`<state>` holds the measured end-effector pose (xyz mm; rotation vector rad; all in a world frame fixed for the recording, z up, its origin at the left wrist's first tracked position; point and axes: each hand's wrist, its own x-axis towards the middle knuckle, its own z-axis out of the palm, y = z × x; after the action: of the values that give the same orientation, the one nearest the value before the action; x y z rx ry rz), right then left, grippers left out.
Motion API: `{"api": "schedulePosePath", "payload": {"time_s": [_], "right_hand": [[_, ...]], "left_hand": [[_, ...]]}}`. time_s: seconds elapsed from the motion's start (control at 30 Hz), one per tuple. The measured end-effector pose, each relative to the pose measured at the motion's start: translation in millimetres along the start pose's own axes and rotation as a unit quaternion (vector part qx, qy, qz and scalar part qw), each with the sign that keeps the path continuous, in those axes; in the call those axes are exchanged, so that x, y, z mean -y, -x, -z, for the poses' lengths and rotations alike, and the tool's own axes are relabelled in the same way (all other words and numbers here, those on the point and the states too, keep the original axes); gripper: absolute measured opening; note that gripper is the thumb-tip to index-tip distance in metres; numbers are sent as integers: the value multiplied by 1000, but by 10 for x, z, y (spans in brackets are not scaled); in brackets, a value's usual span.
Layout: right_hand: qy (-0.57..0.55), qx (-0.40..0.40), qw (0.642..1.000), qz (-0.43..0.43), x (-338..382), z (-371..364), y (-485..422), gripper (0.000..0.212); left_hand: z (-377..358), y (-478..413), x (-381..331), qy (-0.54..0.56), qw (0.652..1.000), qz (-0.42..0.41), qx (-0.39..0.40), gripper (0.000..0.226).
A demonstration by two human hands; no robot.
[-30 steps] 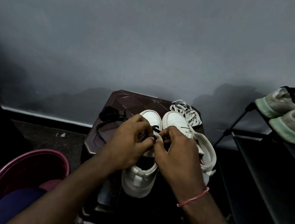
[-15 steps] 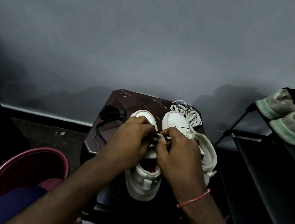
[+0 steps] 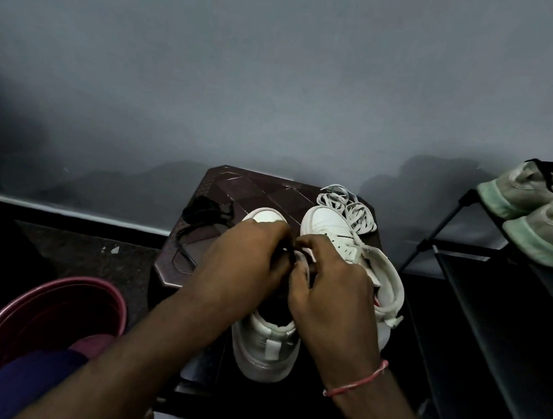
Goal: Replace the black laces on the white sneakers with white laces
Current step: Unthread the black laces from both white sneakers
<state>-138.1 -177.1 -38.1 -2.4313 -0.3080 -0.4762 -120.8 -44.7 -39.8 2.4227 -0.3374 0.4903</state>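
Two white sneakers stand side by side on a dark brown stool [image 3: 256,190]. Over the left sneaker [image 3: 262,349] both my hands work at its lacing. My left hand [image 3: 245,261] has its fingers curled over the tongue area and pinches a black lace [image 3: 292,254] that shows between the hands. My right hand [image 3: 331,291] pinches at the same spot from the right. The right sneaker [image 3: 330,224] has no lace visible and its collar flops open. A removed black lace [image 3: 204,213] lies bunched at the stool's left. White laces [image 3: 354,211] lie coiled behind the right sneaker.
A maroon bucket [image 3: 50,307] stands on the floor at the lower left. A black shoe rack [image 3: 498,303] on the right carries a pair of grey sneakers with green soles [image 3: 543,212]. A grey wall rises close behind the stool.
Both hands stayed on the left sneaker's lacing, shifting slightly. The left sneaker slid a little toward me and its toe is more covered by my left hand.
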Motion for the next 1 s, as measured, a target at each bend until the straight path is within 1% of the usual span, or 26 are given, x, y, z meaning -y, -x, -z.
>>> {"api": "schedulePosePath", "payload": {"time_s": [0.1,0.17,0.23,0.27,0.3,0.33,0.37,0.4,0.43,0.47,0.5,0.53,0.6,0.63,0.67,0.7,0.73,0.77,0.8,0.9,0.93,0.97,1.0], "right_hand": [[3,-3,1000,-1,-3,11,-2,21],[2,-2,1000,-1,-4,10,-6,16],[4,-6,1000,1,-9,4,-11,13],[6,-8,1000,2,-11,1,-14,12],[6,-13,1000,3,-12,2,-17,11],[2,-20,1000,5,-14,3,-25,11],[-4,-29,1000,5,-23,9,-37,12],[-9,-37,999,4,-31,18,-51,13],[-12,-42,999,4,-33,27,-63,13],[-15,-44,999,5,-34,32,-67,14],[-16,-45,999,6,-30,34,-66,15],[-14,-43,999,6,-24,32,-58,17],[-7,-34,999,4,-11,26,-31,18],[-4,-30,1000,1,-13,19,-21,18],[-3,-29,1000,-2,-20,13,-17,19],[-3,-28,1000,-5,-29,9,-18,20],[-4,-25,1000,-6,-34,3,-18,20],[-6,-20,1000,-7,-39,1,-18,20],[-7,-14,1000,-7,-39,-3,-19,19],[3,2,1000,-8,-29,11,-11,14],[5,4,1000,-10,-34,15,-9,14],[5,5,1000,-13,-38,17,-11,14],[4,4,1000,-17,-42,18,-12,16]], "left_hand": [[39,-5,4,-40,999,-14,22,21],[64,-1,32,-21,999,-31,12,29],[58,20,60,33,998,-44,-19,21],[30,33,81,78,996,-39,-36,15],[4,47,82,144,988,-17,-50,11],[-15,57,70,237,970,28,-57,8],[-14,58,38,347,932,85,-63,6],[-1,54,1,458,875,136,-71,3],[18,48,-26,541,820,173,-77,5],[44,40,-44,588,783,187,-73,8],[64,29,-34,588,787,178,-59,6],[85,20,-18,545,823,152,-44,7],[66,29,50,368,927,69,-9,23],[47,31,69,253,967,21,-1,30],[13,37,78,138,990,-23,-1,35],[-22,42,63,42,998,-53,-4,35],[-45,51,39,-16,998,-63,-12,31],[-54,47,22,-47,997,-64,-25,26],[-44,36,15,-55,996,-62,-38,23],[-24,15,96,0,996,-68,-51,32],[-29,13,117,17,995,-79,-52,29],[-40,28,111,45,995,-78,-53,22],[-61,45,96,108,991,-52,-60,13]]}}
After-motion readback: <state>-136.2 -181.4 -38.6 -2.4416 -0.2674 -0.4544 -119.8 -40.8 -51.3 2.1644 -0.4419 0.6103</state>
